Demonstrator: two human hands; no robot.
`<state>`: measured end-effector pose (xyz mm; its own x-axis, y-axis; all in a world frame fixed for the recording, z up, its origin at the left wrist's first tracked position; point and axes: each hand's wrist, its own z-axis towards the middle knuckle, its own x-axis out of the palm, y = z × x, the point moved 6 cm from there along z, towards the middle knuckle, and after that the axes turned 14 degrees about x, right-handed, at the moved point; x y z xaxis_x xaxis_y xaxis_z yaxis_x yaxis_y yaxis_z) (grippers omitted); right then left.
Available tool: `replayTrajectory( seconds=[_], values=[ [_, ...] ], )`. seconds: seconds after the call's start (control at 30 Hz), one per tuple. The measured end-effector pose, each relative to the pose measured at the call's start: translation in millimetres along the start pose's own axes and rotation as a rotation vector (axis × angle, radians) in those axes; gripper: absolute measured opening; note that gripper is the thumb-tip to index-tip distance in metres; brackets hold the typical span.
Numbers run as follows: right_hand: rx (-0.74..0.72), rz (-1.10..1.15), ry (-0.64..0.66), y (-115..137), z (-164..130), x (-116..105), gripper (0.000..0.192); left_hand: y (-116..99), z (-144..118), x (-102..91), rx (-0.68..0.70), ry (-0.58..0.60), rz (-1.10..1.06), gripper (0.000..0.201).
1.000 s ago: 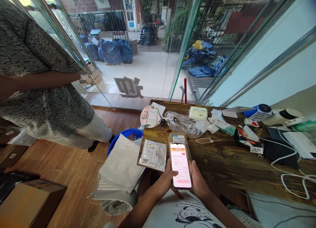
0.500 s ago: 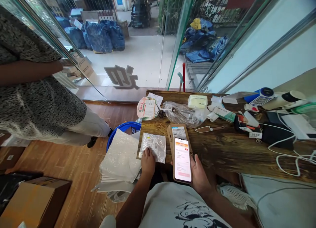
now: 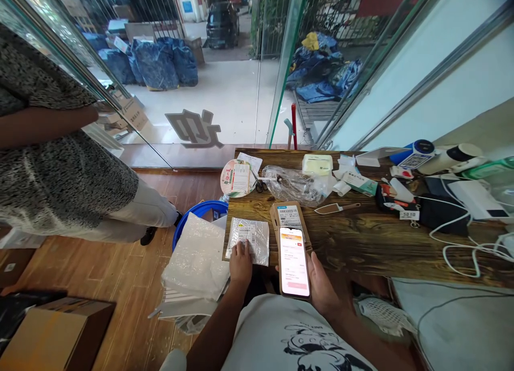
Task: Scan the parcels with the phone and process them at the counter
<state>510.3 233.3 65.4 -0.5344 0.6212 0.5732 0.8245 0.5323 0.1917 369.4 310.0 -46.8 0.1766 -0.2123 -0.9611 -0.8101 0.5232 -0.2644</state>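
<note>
My left hand lies at the table's front edge, its fingertips resting on a flat, silvery plastic mailer with a printed label. The fingers are stretched over it and not wrapped round it. In my right hand is a smartphone, gripped from its right side, with its lit screen facing up. Under the phone lies a slim brown cardboard package with a white shipping label showing at its top. The phone covers much of this package, and I cannot tell whether my right hand also holds it.
Clear plastic wrap, a knife, a round fan and a cream box lie farther back. White cables run along the right. A blue bin with packaging stands left; a person stands beyond.
The whole view has shifted slightly. Both hands stay in place, the left on the mailer and the right holding the phone.
</note>
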Motion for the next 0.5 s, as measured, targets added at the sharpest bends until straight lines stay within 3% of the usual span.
replayTrajectory(
  seconds=[0.17, 0.37, 0.5],
  values=[
    [-0.022, 0.015, 0.004, -1, -1, 0, 0.045, -3, 1, -2.1, -0.003, 0.019, 0.029, 0.046],
    [-0.008, -0.047, 0.037, -6, 4, -4, 0.056, -4, 4, -8.7, -0.006, 0.048, 0.020, 0.047],
    [-0.025, -0.032, 0.021, -9, 7, -5, 0.053, -6, 6, -13.8, 0.004, 0.079, -0.015, 0.051]
  ],
)
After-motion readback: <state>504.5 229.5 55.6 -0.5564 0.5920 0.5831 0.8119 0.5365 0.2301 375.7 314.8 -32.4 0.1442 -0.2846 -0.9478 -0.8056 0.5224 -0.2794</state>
